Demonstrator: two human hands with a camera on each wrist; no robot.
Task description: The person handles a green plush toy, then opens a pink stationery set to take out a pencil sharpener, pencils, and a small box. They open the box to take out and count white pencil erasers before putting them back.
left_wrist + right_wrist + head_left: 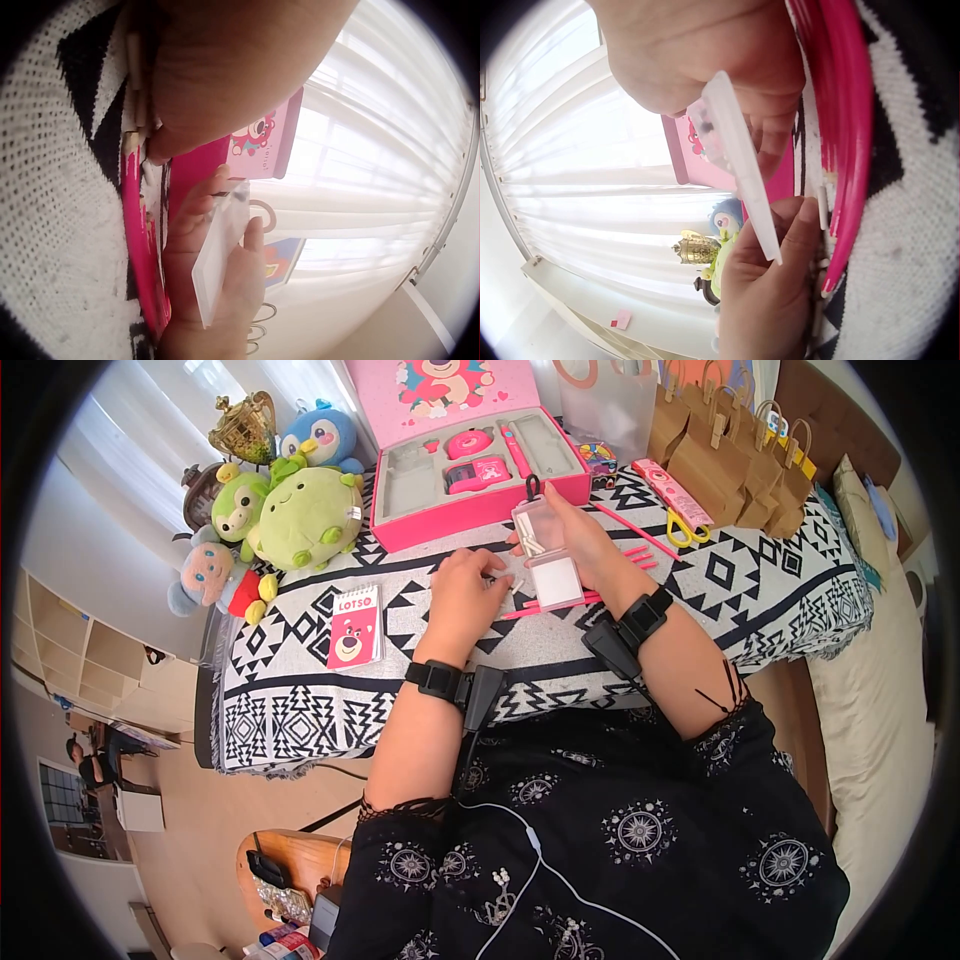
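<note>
My right hand [585, 540] holds up a small clear plastic case [555, 578], its lid hinged wide. Several short white sticks [531, 538] lie in the upper half of the case. To its left, my left hand [465, 600] is lowered to the patterned cloth with curled fingers. Its thumb and fingertips pinch at a small white stick [823, 208] close to the cloth. More white sticks lie beneath that hand, partly hidden by it. Pink pencils [142, 247] rest on the cloth under the case, close by both hands.
Behind the hands stands an open pink gift box [450, 510] with pink items in its tray. Plush toys [305, 515] sit at the left, near a LOTSO notepad [355, 628]. Brown paper bags [735, 475], yellow scissors [688, 530] and a pink pack [672, 492] are at the right.
</note>
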